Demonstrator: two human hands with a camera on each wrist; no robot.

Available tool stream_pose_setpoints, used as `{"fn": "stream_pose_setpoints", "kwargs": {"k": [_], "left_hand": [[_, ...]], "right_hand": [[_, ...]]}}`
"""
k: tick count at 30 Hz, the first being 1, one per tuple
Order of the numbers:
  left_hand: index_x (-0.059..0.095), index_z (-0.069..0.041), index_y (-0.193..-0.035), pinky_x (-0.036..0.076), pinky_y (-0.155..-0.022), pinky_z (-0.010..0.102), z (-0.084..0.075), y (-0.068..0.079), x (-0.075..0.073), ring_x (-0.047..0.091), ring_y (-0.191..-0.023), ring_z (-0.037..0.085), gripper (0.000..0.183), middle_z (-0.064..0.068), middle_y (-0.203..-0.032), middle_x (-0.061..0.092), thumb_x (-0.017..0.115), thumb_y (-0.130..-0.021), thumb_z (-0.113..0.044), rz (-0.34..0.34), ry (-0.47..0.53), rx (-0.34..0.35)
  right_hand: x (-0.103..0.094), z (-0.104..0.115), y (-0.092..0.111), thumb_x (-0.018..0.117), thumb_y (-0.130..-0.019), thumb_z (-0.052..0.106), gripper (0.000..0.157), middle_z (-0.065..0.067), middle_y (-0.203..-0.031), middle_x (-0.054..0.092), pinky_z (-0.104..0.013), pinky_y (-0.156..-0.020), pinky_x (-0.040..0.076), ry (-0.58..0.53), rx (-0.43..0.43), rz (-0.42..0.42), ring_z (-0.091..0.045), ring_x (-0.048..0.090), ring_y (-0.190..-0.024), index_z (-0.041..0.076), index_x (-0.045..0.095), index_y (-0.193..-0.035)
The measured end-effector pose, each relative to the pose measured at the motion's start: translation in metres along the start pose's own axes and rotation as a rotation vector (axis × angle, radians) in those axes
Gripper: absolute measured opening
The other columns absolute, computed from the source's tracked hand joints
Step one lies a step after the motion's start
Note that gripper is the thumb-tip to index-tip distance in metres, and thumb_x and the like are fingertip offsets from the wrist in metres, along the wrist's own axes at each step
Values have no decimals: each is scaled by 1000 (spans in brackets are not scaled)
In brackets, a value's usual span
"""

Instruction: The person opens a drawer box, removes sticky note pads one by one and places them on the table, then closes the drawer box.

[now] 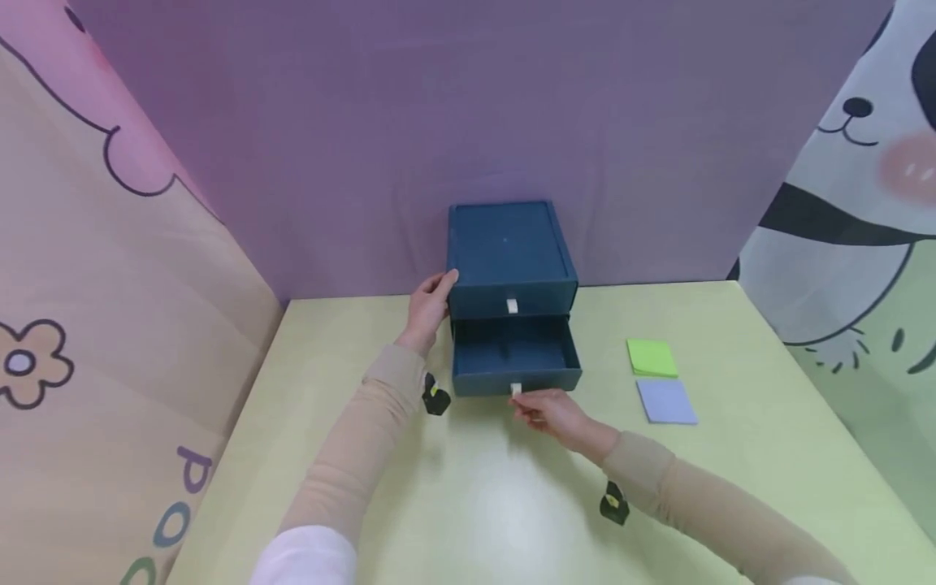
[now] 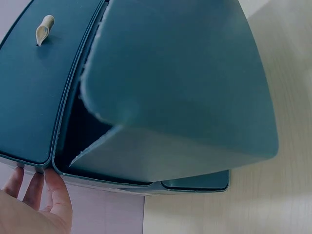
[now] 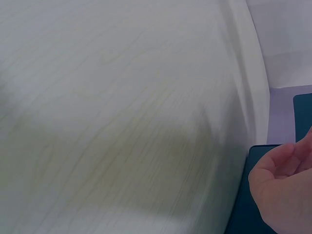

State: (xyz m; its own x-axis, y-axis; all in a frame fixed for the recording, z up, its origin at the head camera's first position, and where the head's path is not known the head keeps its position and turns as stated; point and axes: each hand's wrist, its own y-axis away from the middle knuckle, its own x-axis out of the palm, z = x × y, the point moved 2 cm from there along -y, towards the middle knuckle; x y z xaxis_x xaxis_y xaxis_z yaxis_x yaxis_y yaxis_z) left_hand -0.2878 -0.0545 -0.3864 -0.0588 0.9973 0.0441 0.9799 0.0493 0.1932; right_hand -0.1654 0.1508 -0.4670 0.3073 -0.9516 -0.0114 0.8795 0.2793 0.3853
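A dark blue drawer unit [image 1: 508, 244] stands at the back of the table. Its upper drawer, with a pale pull tab [image 1: 512, 306], is closed. Below that, a drawer [image 1: 478, 383] is pulled out and looks empty inside. My left hand [image 1: 427, 309] rests against the unit's left side, its extended fingers [image 2: 59, 195] touching the edge in the left wrist view. At the front, my right hand [image 1: 559, 416] pinches the pulled-out drawer's pale tab [image 1: 516, 388]. The right wrist view shows this hand [image 3: 285, 183] in front of the blue drawer, the tab hidden.
To the right of the unit lie a green sticky-note pad [image 1: 652, 357] and a lilac one [image 1: 666, 401] on the pale table [image 1: 512, 504]. A purple backdrop [image 1: 497, 106] hangs directly behind the unit. Printed cloths flank both sides.
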Motion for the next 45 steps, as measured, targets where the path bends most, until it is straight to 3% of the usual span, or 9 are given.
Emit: {"fn": "stream_pose_setpoints", "kwargs": {"k": [8, 15, 45], "left_hand": [[46, -14, -141, 42, -103, 39, -15, -7, 1, 45, -128, 24, 60, 6, -144, 44, 58, -91, -46, 0, -13, 27], [45, -14, -141, 41, -104, 40, -20, -8, 3, 43, -130, 24, 59, 6, -144, 44, 57, -92, -45, 11, -29, 35], [46, -13, -141, 41, -104, 40, -3, -2, 1, 43, -130, 25, 60, 6, -145, 43, 58, -91, -44, 4, -2, -10]], "right_hand": [[-5, 14, -9, 49, -98, 16, 40, 2, -80, 66, -28, -77, 48, 13, 6, -15, -11, 56, -75, -16, 53, -122], [-7, 20, -14, 50, -98, 16, 40, 5, -75, 64, -26, -72, 48, 8, 12, -21, -10, 55, -72, -16, 54, -122], [0, 16, -16, 49, -98, 17, 39, 3, -76, 64, -26, -73, 47, -30, 26, -51, -8, 54, -69, -15, 55, -121]]}}
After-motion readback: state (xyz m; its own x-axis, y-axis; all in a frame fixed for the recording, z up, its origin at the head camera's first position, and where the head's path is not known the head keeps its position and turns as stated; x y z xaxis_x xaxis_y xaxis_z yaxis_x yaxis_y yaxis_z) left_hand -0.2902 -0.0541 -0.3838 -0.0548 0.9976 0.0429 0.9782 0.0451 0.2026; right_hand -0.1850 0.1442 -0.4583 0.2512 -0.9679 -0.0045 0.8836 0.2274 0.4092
